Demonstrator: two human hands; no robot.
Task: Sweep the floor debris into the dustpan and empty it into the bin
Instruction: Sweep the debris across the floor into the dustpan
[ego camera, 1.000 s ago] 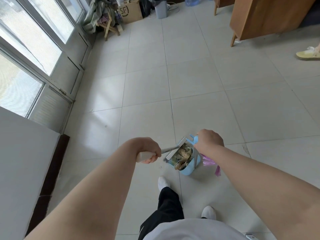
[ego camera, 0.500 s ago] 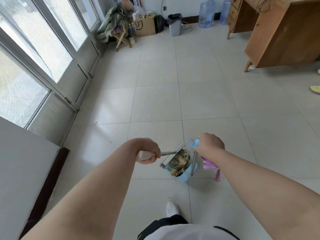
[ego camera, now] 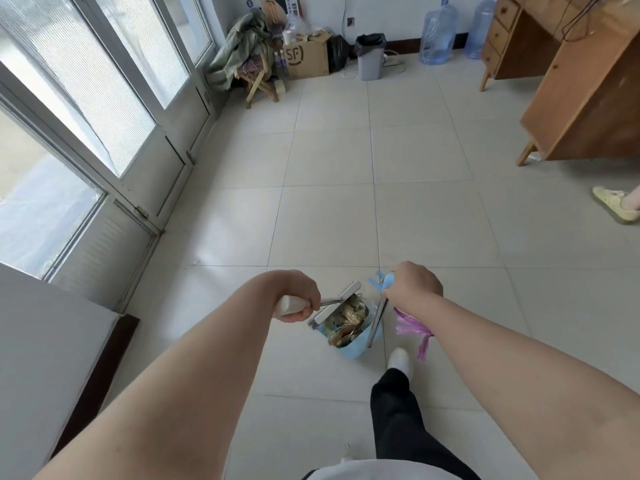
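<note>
While left hand (ego camera: 298, 295) grips handle (ego camera: 286, 304), dustpan (ego camera: 354, 348) hangs alongside.

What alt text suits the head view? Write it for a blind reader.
A person's left hand holds a blue dustpan full of debris by its white handle above a tiled floor; the right hand holds a purple-bristled broom. A grey bin stands by the far wall.

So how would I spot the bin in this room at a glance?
Look along the far wall. The bin stands on the floor there, between a cardboard box and two water jugs. It alone is grey, with a black liner.
</note>
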